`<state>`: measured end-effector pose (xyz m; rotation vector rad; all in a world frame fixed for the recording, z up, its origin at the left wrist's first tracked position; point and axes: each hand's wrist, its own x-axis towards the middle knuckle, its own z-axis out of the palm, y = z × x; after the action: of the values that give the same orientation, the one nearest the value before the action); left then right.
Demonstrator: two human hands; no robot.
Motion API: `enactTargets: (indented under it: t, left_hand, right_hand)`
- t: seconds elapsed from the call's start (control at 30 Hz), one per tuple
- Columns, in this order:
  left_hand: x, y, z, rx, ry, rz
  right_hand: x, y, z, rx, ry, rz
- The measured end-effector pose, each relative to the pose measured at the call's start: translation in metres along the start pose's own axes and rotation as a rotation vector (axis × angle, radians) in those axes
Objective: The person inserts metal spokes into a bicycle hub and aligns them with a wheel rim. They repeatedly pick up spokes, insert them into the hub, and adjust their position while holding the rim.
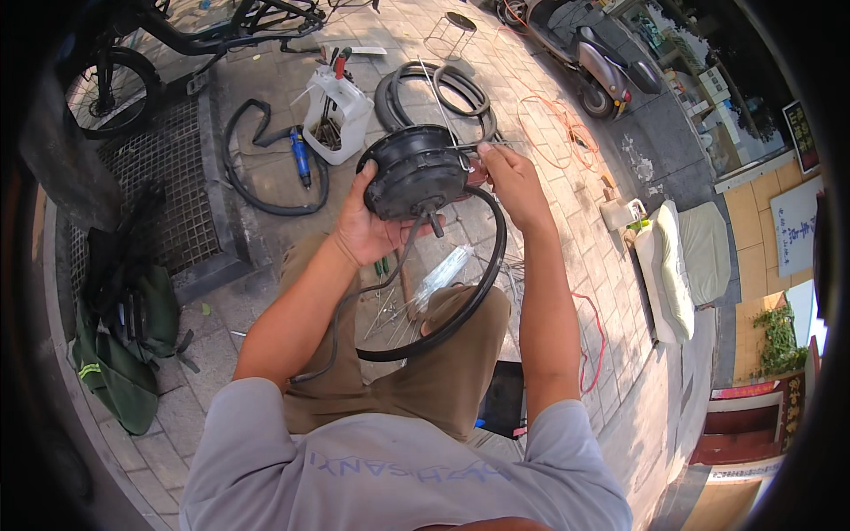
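from my end, the left grip [365,227] is clamped on the black hub [416,173], thumb along its side and fingers underneath, holding it tilted in the air beyond the knees. i judge it heavy; if those fingers slip on the smooth casing, it could drop axle-first, since the axle [436,223] points down toward me.

the right grip [512,184] is pinched together at the hub's right edge, apparently on a thin metal spoke [440,99]; i can't make out exactly where the fingertips meet it. a hard pull at a bad angle might bend the wire or let it whip upward.

farther out, a grey cable [390,277] trails from the axle toward the left thigh. if the hub turns, i'd worry about it twisting or snagging. the black hoop [501,257] curves from beside the right grip over the knee and could slide off with a leg shift. below, a clear-wrapped spoke bundle [443,273] could get crushed if the hub fell.
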<state>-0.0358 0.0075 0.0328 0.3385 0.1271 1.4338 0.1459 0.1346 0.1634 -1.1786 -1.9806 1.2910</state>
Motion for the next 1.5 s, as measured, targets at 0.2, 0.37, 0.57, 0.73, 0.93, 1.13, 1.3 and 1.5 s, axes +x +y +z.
enactTargets:
  t: [0.2, 0.37, 0.57, 0.73, 0.93, 1.13, 1.3, 1.5]
  left_hand:
    - [-0.002, 0.004, -0.004, -0.013, -0.013, -0.024]
    - [-0.001, 0.002, 0.001, -0.051, -0.017, -0.019]
    - [-0.002, 0.000, 0.002, -0.049, -0.007, -0.053]
    - [0.000, 0.004, -0.008, -0.037, -0.048, -0.090]
    - [0.001, 0.007, -0.007, 0.043, -0.025, -0.038]
    - [-0.005, 0.009, -0.014, 0.014, -0.043, -0.001]
    - [0.000, 0.011, -0.026, -0.133, -0.006, 0.030]
    - [-0.006, 0.031, -0.025, -0.124, -0.098, 0.053]
  right_hand:
    - [0.009, -0.017, 0.014, 0.188, 0.027, -0.258]
    - [0.042, -0.042, 0.020, -0.094, -0.030, -0.123]
    - [0.069, -0.055, 0.026, -0.074, -0.156, 0.001]
    - [0.073, -0.057, 0.034, -0.154, -0.029, -0.051]
    - [0.098, -0.050, 0.030, -0.236, -0.104, -0.123]
    - [0.088, -0.064, 0.026, -0.165, 0.027, -0.097]
    - [0.081, -0.012, -0.002, 0.228, 0.161, 0.210]
    - [0.056, 0.069, -0.040, 0.223, 0.044, 0.282]
